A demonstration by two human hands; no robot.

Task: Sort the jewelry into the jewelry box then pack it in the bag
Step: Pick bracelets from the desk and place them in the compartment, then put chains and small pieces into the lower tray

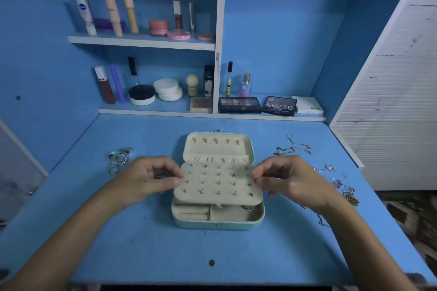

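Observation:
A pale teal jewelry box (218, 224) lies open in the middle of the blue desk, its lid (218, 145) tilted back. A cream earring panel (218, 184) studded with several earring posts hovers tilted over the lower compartments. My left hand (149, 178) pinches the panel's left edge and my right hand (287, 178) pinches its right edge. A ring shows in the box's front right compartment (247, 208). Several silver rings (118, 159) lie left of the box. Chains and necklaces (293, 147) and more jewelry (340, 186) are scattered on the right. No bag is in view.
Behind the box, a low shelf holds eyeshadow palettes (280, 106), perfume bottles (244, 85) and jars (166, 90). An upper shelf (142, 41) carries tubes and pink pots. A white slatted panel (399, 92) stands at the right.

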